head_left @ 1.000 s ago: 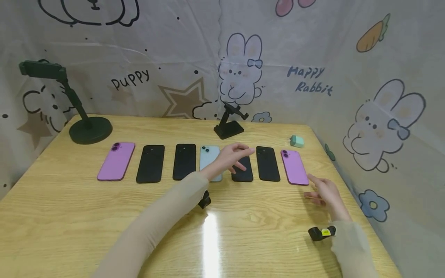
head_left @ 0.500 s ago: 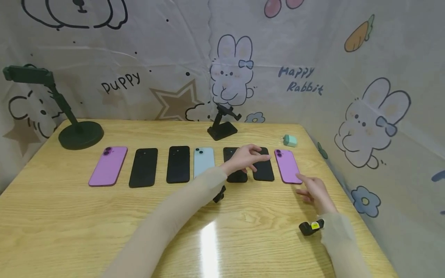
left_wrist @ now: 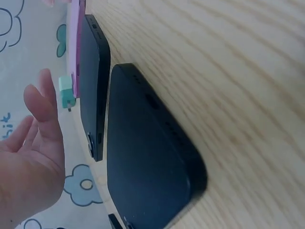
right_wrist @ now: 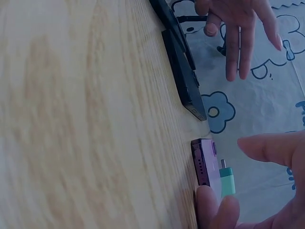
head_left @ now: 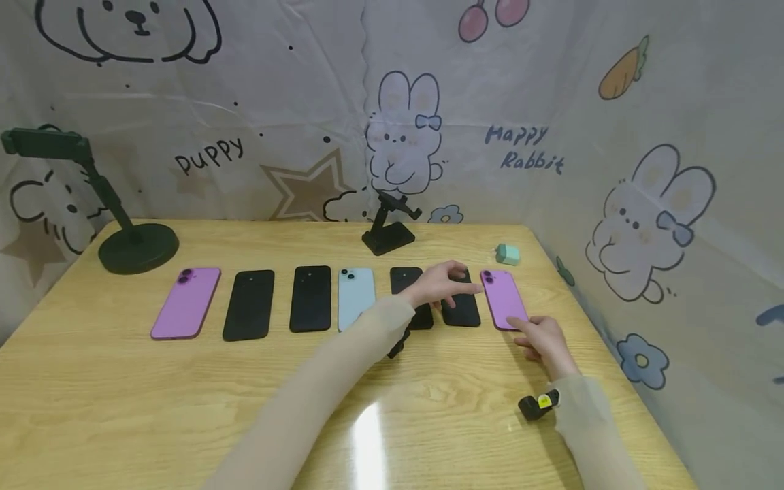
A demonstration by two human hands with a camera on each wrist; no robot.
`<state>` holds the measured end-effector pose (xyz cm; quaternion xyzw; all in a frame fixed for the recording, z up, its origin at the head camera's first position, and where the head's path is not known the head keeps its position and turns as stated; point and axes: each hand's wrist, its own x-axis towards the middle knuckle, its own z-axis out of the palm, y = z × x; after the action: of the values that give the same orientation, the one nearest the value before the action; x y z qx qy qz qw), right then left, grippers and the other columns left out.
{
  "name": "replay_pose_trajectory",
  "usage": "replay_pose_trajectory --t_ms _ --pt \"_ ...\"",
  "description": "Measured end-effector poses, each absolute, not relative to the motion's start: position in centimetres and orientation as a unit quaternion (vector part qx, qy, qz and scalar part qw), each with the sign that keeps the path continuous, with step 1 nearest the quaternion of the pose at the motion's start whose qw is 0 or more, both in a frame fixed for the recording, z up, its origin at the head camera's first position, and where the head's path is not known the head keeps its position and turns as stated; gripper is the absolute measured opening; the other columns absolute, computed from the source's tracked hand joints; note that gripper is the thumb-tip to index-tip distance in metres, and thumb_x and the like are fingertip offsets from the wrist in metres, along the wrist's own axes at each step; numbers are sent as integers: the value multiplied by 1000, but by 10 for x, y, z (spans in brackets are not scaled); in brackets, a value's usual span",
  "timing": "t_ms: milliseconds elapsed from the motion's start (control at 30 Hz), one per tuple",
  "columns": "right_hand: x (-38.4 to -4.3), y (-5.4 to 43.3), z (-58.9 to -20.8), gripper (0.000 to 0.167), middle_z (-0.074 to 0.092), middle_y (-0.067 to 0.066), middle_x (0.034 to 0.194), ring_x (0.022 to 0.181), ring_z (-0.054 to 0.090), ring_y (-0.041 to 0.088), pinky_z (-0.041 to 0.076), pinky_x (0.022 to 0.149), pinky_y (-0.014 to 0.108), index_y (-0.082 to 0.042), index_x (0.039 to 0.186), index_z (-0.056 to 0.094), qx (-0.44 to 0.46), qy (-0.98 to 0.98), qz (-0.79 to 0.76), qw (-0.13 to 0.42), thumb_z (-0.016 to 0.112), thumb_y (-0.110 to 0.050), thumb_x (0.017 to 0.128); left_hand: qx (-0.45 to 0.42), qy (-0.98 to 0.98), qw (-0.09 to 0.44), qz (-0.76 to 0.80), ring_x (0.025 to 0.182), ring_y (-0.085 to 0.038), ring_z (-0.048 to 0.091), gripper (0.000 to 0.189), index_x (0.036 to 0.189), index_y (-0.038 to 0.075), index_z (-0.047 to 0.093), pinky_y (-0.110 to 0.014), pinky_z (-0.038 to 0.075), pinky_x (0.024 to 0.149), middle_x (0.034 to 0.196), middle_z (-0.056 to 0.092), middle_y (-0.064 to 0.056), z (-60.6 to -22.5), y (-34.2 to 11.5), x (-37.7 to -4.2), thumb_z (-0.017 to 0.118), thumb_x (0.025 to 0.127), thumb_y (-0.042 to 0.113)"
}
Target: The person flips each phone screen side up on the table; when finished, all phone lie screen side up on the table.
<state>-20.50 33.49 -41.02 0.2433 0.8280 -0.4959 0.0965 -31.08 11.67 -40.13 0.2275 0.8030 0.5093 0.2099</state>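
Note:
Seven-odd words aside, several phones lie face down in a row on the wooden table [head_left: 184, 408]. At the row's right end is a pink phone [head_left: 503, 299]; my right hand [head_left: 542, 340] reaches its lower edge, fingertips right at the near corner. In the right wrist view, the thumb and fingers of this hand stand apart around the end of the pink phone [right_wrist: 206, 164]. My left hand [head_left: 437, 282] hovers over two black phones, the right one [head_left: 462, 313] and its neighbour [head_left: 404, 275], partly hiding both. Its fingers are loosely extended and hold nothing.
Further left lie a light blue phone [head_left: 355, 292], two black phones and another pink phone [head_left: 186, 303]. Behind the row stand a green stand [head_left: 137, 248], a small black phone holder [head_left: 388, 237] and a mint charger plug [head_left: 507, 254]. A printed cloth [head_left: 275, 88] hangs behind.
My left hand has moved right, from the light blue phone's side to over the two black phones. My right hand has closed in on the right pink phone's lower edge. The view shifted slightly.

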Motion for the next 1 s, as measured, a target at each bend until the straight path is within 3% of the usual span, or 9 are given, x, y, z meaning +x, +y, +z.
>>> replay_pose_trajectory --t_ms 300,767,1000 --pt "-208 338 -414 82 44 30 135 73 60 5 49 57 20 13 143 25 252 837 -476 93 67 -31 88 252 806 212 491 75 -17 64 73 146 14 39 -28 53 53 147 43 -3 -403 130 -314 72 85 37" --pt "-212 332 -425 79 49 28 128 69 60 5 49 54 20 11 137 35 256 852 -453 57 76 -27 80 237 814 236 476 75 -15 64 72 148 16 35 -23 46 53 151 39 -2 -407 137 -322 70 88 35" --pt "-211 336 -425 81 50 28 125 70 60 7 50 54 21 11 136 36 254 860 -440 47 78 -28 79 226 812 236 483 66 -13 63 68 147 16 38 -23 50 51 150 40 -2 -412 143 -333 70 88 30"
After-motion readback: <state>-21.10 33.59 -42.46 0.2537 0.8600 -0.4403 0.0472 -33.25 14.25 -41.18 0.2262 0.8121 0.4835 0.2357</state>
